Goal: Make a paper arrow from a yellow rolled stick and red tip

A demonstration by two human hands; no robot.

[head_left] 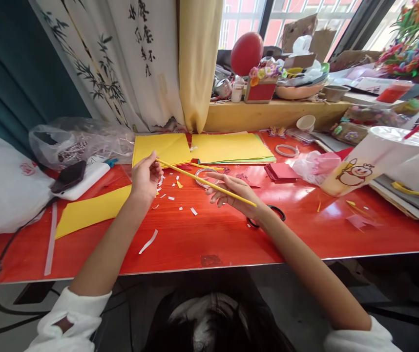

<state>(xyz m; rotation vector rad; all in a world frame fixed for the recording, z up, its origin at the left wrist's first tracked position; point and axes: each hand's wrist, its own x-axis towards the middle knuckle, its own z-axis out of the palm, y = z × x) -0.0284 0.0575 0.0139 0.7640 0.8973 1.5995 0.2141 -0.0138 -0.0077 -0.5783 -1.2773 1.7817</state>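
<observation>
A thin yellow paper stick (195, 176) slants down to the right above the red table. The thumb and fingers of my left hand (146, 176) pinch its upper left end. My right hand (233, 192) is open, fingers stretched to the left, with the lower part of the stick lying across it toward the wrist. Behind that hand, a roll of clear tape (206, 178) is partly hidden. Black-handled scissors (277, 212) lie under my right wrist, their blades out of sight. White and yellow paper scraps (194, 211) are scattered between my forearms.
Yellow paper sheets (231, 147) lie at the back, with another yellow piece (92, 211) at the left. A phone (69, 176) and plastic bags (8, 183) crowd the left side. Red paper squares (281, 172) and a large drink cup (363, 164) stand right.
</observation>
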